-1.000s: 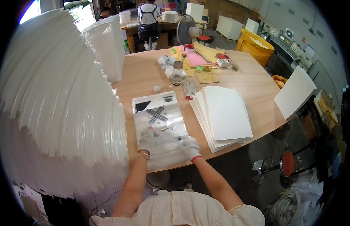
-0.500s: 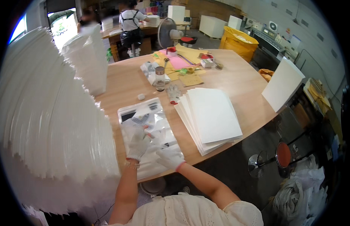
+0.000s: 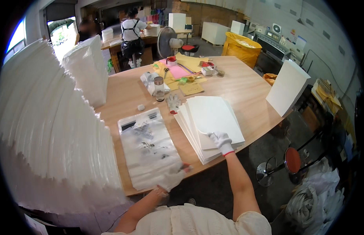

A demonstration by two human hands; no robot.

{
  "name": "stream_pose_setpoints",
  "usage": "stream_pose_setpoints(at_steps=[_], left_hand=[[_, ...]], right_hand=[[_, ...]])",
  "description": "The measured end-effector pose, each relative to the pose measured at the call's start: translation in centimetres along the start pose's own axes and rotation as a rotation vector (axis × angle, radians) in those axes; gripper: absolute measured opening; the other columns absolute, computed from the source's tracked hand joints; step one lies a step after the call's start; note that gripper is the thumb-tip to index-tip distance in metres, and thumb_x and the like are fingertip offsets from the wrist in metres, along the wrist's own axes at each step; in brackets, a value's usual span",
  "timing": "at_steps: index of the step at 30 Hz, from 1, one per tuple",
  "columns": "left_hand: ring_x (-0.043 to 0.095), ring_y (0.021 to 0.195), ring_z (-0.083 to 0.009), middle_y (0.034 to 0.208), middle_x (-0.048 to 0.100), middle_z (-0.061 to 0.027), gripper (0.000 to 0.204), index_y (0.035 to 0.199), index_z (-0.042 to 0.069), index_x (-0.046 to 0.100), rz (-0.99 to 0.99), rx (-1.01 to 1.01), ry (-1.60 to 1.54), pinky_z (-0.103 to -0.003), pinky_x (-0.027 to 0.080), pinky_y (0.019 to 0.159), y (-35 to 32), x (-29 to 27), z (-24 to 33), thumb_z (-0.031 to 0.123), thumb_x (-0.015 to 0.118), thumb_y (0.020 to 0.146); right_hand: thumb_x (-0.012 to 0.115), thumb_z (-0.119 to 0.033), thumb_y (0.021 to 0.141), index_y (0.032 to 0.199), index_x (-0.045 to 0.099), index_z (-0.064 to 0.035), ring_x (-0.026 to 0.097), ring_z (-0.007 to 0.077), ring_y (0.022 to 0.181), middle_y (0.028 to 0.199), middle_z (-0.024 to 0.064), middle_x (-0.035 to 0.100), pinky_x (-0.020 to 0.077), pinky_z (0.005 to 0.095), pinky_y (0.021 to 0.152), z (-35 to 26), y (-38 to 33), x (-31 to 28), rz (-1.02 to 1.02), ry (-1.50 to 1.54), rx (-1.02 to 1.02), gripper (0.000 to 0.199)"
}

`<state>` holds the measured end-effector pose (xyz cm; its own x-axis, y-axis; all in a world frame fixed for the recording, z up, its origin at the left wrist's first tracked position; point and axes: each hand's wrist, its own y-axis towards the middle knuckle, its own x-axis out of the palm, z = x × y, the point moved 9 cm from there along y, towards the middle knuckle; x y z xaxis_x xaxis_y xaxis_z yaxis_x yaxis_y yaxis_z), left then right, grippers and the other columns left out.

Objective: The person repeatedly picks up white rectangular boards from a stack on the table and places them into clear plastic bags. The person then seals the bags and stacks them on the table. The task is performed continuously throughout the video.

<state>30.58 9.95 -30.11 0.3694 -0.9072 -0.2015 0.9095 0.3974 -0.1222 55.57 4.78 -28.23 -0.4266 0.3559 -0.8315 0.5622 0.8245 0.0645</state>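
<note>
My right hand [image 3: 221, 143], in a white glove with a red cuff, grips the near edge of the top white sheet [image 3: 215, 113]. That sheet bends up slightly from the fanned stack beneath it. My left hand [image 3: 172, 178], gloved too and smeared by motion, is over the near right corner of a clear plastic bag [image 3: 146, 156]. Dark print marks the bag, which lies flat on the table left of the stack. How the left fingers are held cannot be made out.
A tall pile of white plastic-wrapped material [image 3: 45, 129] rises at the left. Beyond the stack lie a spare glove [image 3: 173, 103], a glass jar [image 3: 159, 89], scissors [image 3: 166, 72] and yellow papers [image 3: 191, 89]. A white block [image 3: 287, 88] stands at the table's right edge. Another person [image 3: 132, 33] works behind.
My right hand has moved from the plastic bag to the white sheets and taken hold of the top one. My left hand has come back toward me, to the bag's near corner.
</note>
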Motion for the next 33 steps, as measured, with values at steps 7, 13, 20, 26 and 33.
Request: stream_pose_setpoints(at_steps=[7, 13, 20, 26, 33], left_hand=[[0.054, 0.096, -0.0183, 0.106, 0.059, -0.0101, 0.030, 0.108, 0.002, 0.055, -0.003, -0.439, -0.691, -0.030, 0.044, 0.085, 0.3, 1.8, -9.3, 0.022, 0.057, 0.086], [0.054, 0.091, -0.0208, 0.100, 0.059, -0.0143, 0.043, 0.113, -0.003, 0.051, -0.145, -0.123, 0.425, -0.034, 0.045, 0.079, -3.4, 0.5, -1.7, 0.023, 0.058, 0.079], [0.050, 0.101, -0.0353, 0.108, 0.054, -0.0222, 0.056, 0.121, -0.004, 0.041, 0.169, 0.385, 0.783, -0.042, 0.037, 0.091, -2.4, -1.3, 1.7, 0.029, 0.056, 0.078], [0.056, 0.091, -0.0185, 0.100, 0.061, -0.0115, 0.033, 0.112, 0.000, 0.053, -0.055, -0.139, 0.164, -0.028, 0.044, 0.076, 1.2, -8.8, -1.4, 0.010, 0.060, 0.082], [0.053, 0.067, -0.0046, 0.087, 0.062, -0.0014, 0.041, 0.126, 0.003, 0.042, 0.057, -0.129, -1.182, -0.019, 0.046, 0.066, 5.4, -12.3, -12.9, 0.006, 0.052, 0.087]], right_hand=[[0.050, -0.031, 0.087, 0.101, 0.057, -0.0074, 0.056, 0.0304, 0.092, 0.097, 0.0168, 0.059, 0.0440, 0.0433, 0.084, -14.9, -15.5, 3.7, -0.270, 0.306, -0.514, 0.029], [0.050, -0.041, 0.089, 0.126, 0.043, -0.0021, 0.057, 0.0262, 0.097, 0.111, 0.0140, 0.056, 0.0468, 0.0381, 0.086, 2.6, -16.8, 11.5, -0.130, 1.640, 0.519, 0.054], [0.063, -0.011, 0.081, 0.105, 0.054, 0.0024, 0.057, 0.0164, 0.085, 0.095, 0.0104, 0.060, 0.0467, 0.0305, 0.075, -4.3, -15.7, 10.4, 0.389, 0.926, 0.209, 0.029], [0.054, 0.005, 0.080, 0.105, 0.055, 0.0018, 0.058, 0.0158, 0.083, 0.095, 0.0102, 0.059, 0.0479, 0.0269, 0.071, -4.5, -17.7, 5.7, 0.347, 0.958, 0.022, 0.025], [0.061, -0.005, 0.075, 0.101, 0.061, -0.0045, 0.061, 0.0317, 0.085, 0.098, 0.0178, 0.061, 0.0512, 0.0365, 0.072, -10.4, -18.3, 3.2, 0.284, 0.116, -0.380, 0.025]])
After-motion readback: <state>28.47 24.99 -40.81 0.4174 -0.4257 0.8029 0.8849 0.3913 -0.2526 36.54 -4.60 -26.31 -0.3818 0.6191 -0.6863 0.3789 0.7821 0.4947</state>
